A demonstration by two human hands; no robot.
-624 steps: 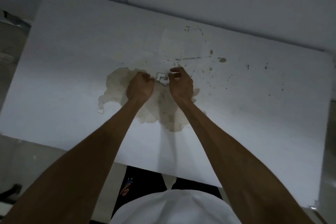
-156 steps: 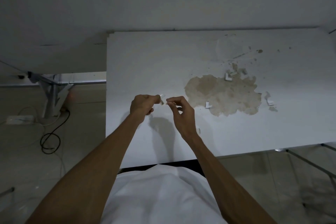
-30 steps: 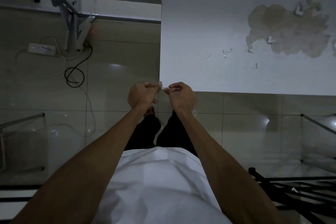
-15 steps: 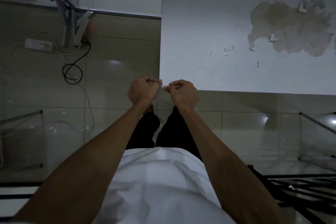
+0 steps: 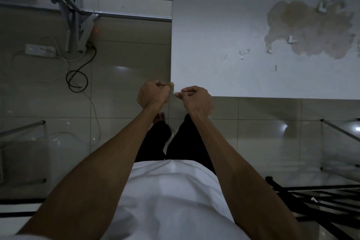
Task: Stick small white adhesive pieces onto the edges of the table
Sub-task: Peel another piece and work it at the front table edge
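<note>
Head view: both hands meet at the table corner, left hand and right hand each with fingers curled, pinching the small adhesive piece between their fingertips. It looks flimsy; it could fold onto itself or land crooked beside the edge.

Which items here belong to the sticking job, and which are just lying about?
Job: left hand, right hand, small adhesive piece pinched between them, table, spare white pieces.
Lying about: power strip, black cable, black rack.
</note>
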